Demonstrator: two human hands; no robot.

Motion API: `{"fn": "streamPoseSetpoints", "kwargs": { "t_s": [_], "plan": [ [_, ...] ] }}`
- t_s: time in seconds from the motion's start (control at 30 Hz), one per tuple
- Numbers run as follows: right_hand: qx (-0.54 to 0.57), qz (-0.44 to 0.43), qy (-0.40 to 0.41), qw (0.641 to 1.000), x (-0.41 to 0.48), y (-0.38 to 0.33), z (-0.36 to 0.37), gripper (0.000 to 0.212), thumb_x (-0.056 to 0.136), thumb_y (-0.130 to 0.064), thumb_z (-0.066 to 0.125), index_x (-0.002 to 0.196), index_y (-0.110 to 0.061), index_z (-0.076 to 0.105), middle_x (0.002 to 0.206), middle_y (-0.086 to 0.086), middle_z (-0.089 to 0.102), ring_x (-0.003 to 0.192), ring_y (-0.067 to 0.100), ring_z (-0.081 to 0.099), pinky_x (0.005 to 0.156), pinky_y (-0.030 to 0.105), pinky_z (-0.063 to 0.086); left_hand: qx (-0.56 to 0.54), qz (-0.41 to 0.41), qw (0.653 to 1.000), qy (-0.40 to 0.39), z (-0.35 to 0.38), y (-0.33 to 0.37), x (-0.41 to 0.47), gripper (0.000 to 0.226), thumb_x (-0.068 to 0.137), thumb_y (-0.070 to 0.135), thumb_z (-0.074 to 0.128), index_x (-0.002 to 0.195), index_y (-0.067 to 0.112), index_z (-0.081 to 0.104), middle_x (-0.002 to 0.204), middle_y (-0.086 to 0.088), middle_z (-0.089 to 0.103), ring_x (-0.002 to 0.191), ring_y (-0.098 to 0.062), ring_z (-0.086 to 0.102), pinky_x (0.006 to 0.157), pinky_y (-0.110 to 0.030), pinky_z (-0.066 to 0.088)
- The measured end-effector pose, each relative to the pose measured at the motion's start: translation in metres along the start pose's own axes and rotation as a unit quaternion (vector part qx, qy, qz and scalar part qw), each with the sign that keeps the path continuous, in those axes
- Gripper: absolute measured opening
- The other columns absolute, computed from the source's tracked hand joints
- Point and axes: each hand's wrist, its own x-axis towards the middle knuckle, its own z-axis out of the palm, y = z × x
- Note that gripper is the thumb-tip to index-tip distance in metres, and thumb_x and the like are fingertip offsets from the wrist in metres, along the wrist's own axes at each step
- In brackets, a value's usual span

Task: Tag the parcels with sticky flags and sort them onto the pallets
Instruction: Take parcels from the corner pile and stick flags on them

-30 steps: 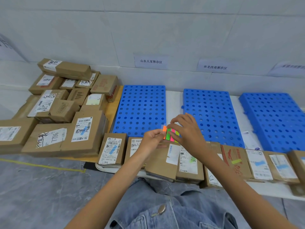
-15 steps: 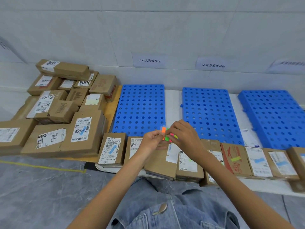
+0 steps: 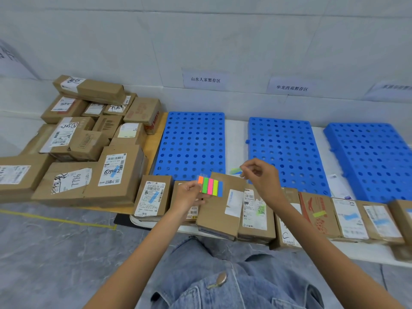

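The right hand [image 3: 259, 175] has its grip pinched closed on a single pale green flag [image 3: 235, 170], thumb and forefinger nipping one end so that the strip sticks out to the left of the fingertips, its long axis running roughly sideways across the view. The left hand [image 3: 189, 195] is closed on the pad of sticky flags [image 3: 210, 186], holding it by its left edge with the orange, green, pink, yellow and blue strips standing upright side by side, just below and to the left of the right grip.

The relation that matters is downward. Directly beneath the right grip, and slightly nearer the person, lies a brown parcel [image 3: 219, 210] at the front edge of the surface, its bare cardboard top and white label facing up with no flag seen on it. The parcel with the QR label [image 3: 255, 208] touching it on the right already seems to carry a green mark. The right hand is plainly the nearer one and has the flag, so the judgement is that it need only drop toward the bare parcel and press the strip flat. The three blue pallets [image 3: 192, 143] lie beyond the grip, toward the wall, all still bare of parcels.
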Motion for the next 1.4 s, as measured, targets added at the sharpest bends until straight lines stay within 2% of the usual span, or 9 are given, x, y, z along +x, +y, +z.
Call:
{"fn": "streamPoseSetpoints", "kwargs": {
  "t_s": [0.3,0.47,0.53,0.73,0.87,0.97,1.07,1.2,1.4],
  "plan": [
    [-0.142,-0.097,-0.160,0.972,-0.027,0.041,0.019,0.006,0.084,-0.007,0.068,0.087,-0.010,0.072,0.083,-0.002,0.070,0.075,0.001,0.061,0.074,0.009,0.046,-0.098,-0.036,0.990,0.098,0.004,-0.024,0.007,0.019,0.098,0.008,0.044,0.103,0.006,0.061,0.093,-0.008,0.066,0.090,-0.020,0.064,0.078,-0.028,0.053],
    [-0.222,-0.214,-0.166,0.937,-0.025,0.055,0.024,0.012,0.080,0.001,0.068,0.087,-0.006,0.073,0.085,0.005,0.066,0.080,0.009,0.056,0.078,0.013,0.045,-0.112,-0.033,0.987,0.111,0.008,-0.027,0.008,0.021,0.098,0.007,0.043,0.090,0.012,0.061,0.090,-0.005,0.066,0.088,-0.019,0.064,0.077,-0.027,0.053],
    [-0.263,-0.231,-0.173,0.921,-0.026,0.060,0.025,0.015,0.082,-0.001,0.066,0.092,-0.009,0.074,0.085,0.003,0.060,0.081,0.014,0.054,0.074,0.028,0.050,-0.114,-0.032,0.987,0.112,0.008,-0.026,0.007,0.022,0.098,0.007,0.043,0.087,0.014,0.061,0.090,-0.005,0.066,0.089,-0.020,0.063,0.078,-0.028,0.053],
    [-0.361,-0.294,-0.130,0.875,-0.033,0.070,0.015,0.034,0.078,-0.011,0.072,0.107,-0.028,0.070,0.101,0.003,0.058,0.094,0.021,0.056,0.075,0.032,0.047,-0.103,-0.031,0.988,0.107,0.006,-0.028,0.006,0.017,0.099,0.008,0.042,0.100,0.008,0.060,0.091,-0.005,0.066,0.090,-0.020,0.064,0.074,-0.025,0.053],
    [-0.322,-0.153,-0.061,0.932,-0.044,0.074,0.004,0.033,0.089,-0.017,0.062,0.122,-0.022,0.060,0.120,0.002,0.054,0.109,0.018,0.051,0.089,0.041,0.049,-0.082,-0.023,0.991,0.102,0.007,-0.028,0.007,0.021,0.099,0.012,0.044,0.089,0.015,0.061,0.089,-0.002,0.062,0.083,-0.012,0.057,0.073,-0.025,0.046],
    [-0.161,0.042,-0.152,0.974,-0.066,0.067,0.015,0.066,0.094,-0.035,0.051,0.150,-0.025,0.017,0.143,-0.009,0.034,0.130,0.008,0.035,0.110,0.032,0.031,-0.096,-0.043,0.992,0.070,0.011,-0.028,0.004,0.019,0.100,0.018,0.045,0.094,0.016,0.063,0.095,-0.001,0.065,0.081,-0.010,0.058,0.067,-0.025,0.045],
    [-0.028,0.099,-0.196,0.975,-0.073,0.060,0.040,0.086,0.092,-0.041,0.051,0.148,-0.032,-0.013,0.157,-0.007,0.013,0.142,0.010,0.020,0.116,0.041,0.024,-0.145,-0.054,0.987,0.037,0.018,-0.025,-0.001,0.022,0.100,0.015,0.044,0.089,0.016,0.063,0.082,0.002,0.067,0.069,-0.005,0.063,0.056,-0.022,0.048],
    [-0.016,0.071,-0.175,0.982,-0.051,0.028,0.053,0.068,0.096,-0.015,0.049,0.147,-0.031,0.007,0.152,-0.017,0.003,0.134,-0.016,0.000,0.114,0.015,0.011,-0.164,-0.024,0.985,0.048,0.009,-0.004,0.001,0.020,0.100,0.015,0.045,0.090,0.018,0.062,0.085,0.004,0.066,0.078,-0.006,0.060,0.062,-0.025,0.047],
    [0.012,0.042,-0.171,0.984,0.035,-0.031,0.080,0.058,0.095,-0.011,0.049,0.139,-0.044,0.032,0.154,-0.002,0.018,0.143,0.018,0.015,0.111,0.045,0.032,-0.214,0.034,0.974,0.072,-0.043,0.055,0.031,0.015,0.097,0.015,0.050,0.103,0.011,0.063,0.095,-0.002,0.066,0.089,-0.016,0.059,0.067,-0.028,0.045]
  ]
}}
